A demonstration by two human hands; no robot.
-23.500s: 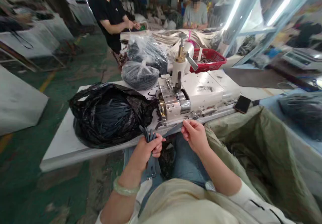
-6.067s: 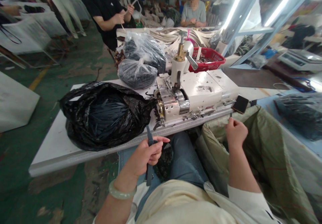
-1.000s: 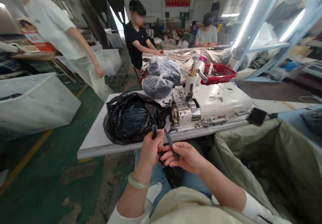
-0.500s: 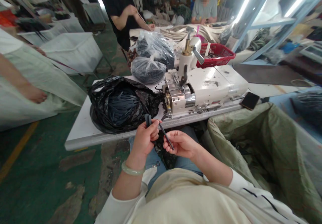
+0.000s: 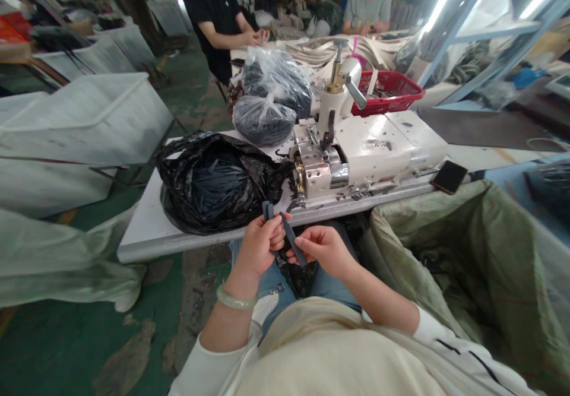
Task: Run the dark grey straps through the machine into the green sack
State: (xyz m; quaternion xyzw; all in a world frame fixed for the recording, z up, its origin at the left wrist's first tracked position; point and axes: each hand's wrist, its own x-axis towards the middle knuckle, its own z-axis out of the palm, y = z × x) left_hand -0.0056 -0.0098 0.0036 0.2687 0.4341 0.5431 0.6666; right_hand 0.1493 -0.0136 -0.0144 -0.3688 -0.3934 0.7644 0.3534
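Note:
My left hand (image 5: 260, 243) is closed around dark grey strips (image 5: 267, 211), whose ends stick up above the thumb. One single dark grey strip (image 5: 293, 239) slants down between my hands, its upper end at my left fingertips. Its lower part is pinched by my right hand (image 5: 321, 249), thumb on top. Both hands are above my lap, just in front of the table edge. Beyond them an open black plastic bag (image 5: 173, 206) holds many similar strips. Right of the bag stands a cream machine (image 5: 383, 155) with a metal head.
Clear bags (image 5: 265, 122) of dark pieces and a red basket (image 5: 409, 90) stand behind the machine. A phone (image 5: 449, 176) lies at the table's right edge, above a large green sack (image 5: 503, 253). Two people work at the back; a walking person's legs (image 5: 66, 259) show at left.
The single strip has turned from edge-on to show its broad face, with my right thumb over it. The person at left has moved further left, and the back-left person's hands have come together.

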